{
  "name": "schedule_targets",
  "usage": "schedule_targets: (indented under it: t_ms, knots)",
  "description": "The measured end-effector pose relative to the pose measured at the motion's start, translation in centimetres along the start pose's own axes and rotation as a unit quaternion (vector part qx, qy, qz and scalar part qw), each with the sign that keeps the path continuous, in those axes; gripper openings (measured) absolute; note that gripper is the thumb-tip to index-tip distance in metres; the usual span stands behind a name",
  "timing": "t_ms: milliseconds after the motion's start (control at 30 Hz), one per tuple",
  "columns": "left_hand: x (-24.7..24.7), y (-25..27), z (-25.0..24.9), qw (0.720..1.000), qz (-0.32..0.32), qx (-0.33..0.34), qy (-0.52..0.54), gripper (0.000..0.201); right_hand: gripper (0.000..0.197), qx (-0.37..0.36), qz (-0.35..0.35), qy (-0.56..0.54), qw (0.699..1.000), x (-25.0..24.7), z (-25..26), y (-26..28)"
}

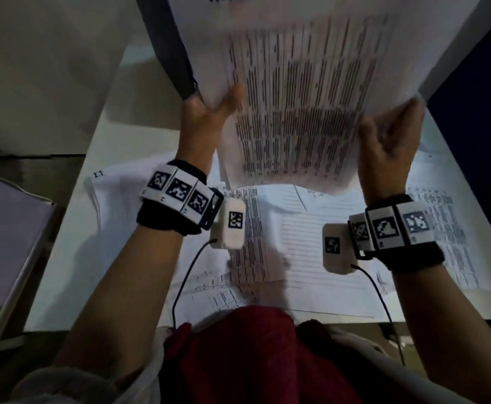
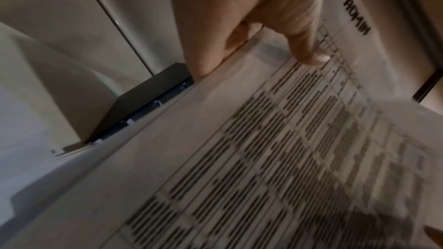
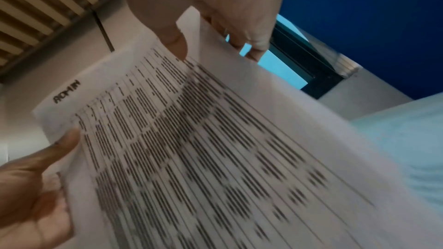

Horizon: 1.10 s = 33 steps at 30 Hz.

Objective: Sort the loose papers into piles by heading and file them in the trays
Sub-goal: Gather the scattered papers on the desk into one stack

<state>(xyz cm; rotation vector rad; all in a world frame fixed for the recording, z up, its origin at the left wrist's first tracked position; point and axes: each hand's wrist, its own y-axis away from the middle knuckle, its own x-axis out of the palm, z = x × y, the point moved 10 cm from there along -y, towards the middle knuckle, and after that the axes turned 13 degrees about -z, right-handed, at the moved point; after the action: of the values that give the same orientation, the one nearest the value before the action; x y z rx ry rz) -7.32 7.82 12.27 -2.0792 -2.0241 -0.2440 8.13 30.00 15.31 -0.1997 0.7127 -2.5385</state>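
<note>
A sheaf of printed sheets [image 1: 296, 91] headed ADMIN [image 2: 357, 16] is held up above the table, tilted away from me. My left hand [image 1: 215, 106] pinches its left edge, thumb [image 2: 309, 52] on the printed face and fingers behind. My right hand [image 1: 398, 118] pinches the right edge the same way, thumb [image 3: 175, 44] in front. The dark tray [image 1: 174, 53] stands just behind the sheaf's left edge and also shows at the right in the right wrist view [image 3: 307, 67]. Several loose papers [image 1: 296, 228] lie spread on the table below my wrists.
The white table [image 1: 72, 272] runs from my lap to the tray. A blue wall [image 1: 477, 97] stands at the right. A pale panel [image 1: 34, 68] rises at the left, and a chair-like frame [image 1: 11, 258] stands beside the table's left edge.
</note>
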Motion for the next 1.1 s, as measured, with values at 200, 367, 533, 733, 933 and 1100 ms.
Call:
schedule_targets:
  t_ms: [200,367,533,733,933,1100]
  knots:
    - [-0.7,1.5,3.9,0.997,0.031,-0.053,-0.04,0.021,0.04,0.108,0.022,-0.013,0.994,1.2,-3.6,2.4]
    - [-3.2,0.5,2.9,0.997,-0.028,-0.037,-0.064,0.015,0.027,0.135,0.012,0.036,0.99,2.3,-5.4,3.2]
    - [-11.1,-3.8,-0.6,0.971,-0.22,0.017,-0.087,0.016,0.014,0.109,0.163,0.126,0.973,8.3,-6.2,7.1]
    - [-24.0,-4.8,6.2,0.892,-0.317,-0.137,-0.293,0.017,0.003,0.125,0.407,0.246,0.871,15.6,-8.7,16.5]
    - [-30.4,-0.3,10.0,0.788,-0.3,-0.224,-0.488,0.041,0.018,0.21,0.511,0.304,0.776,16.6,-11.1,23.2]
    - [-30.6,2.7,12.8,0.674,-0.192,-0.363,-0.614,0.096,0.023,0.228,0.505,0.316,0.77,16.3,-11.9,23.6]
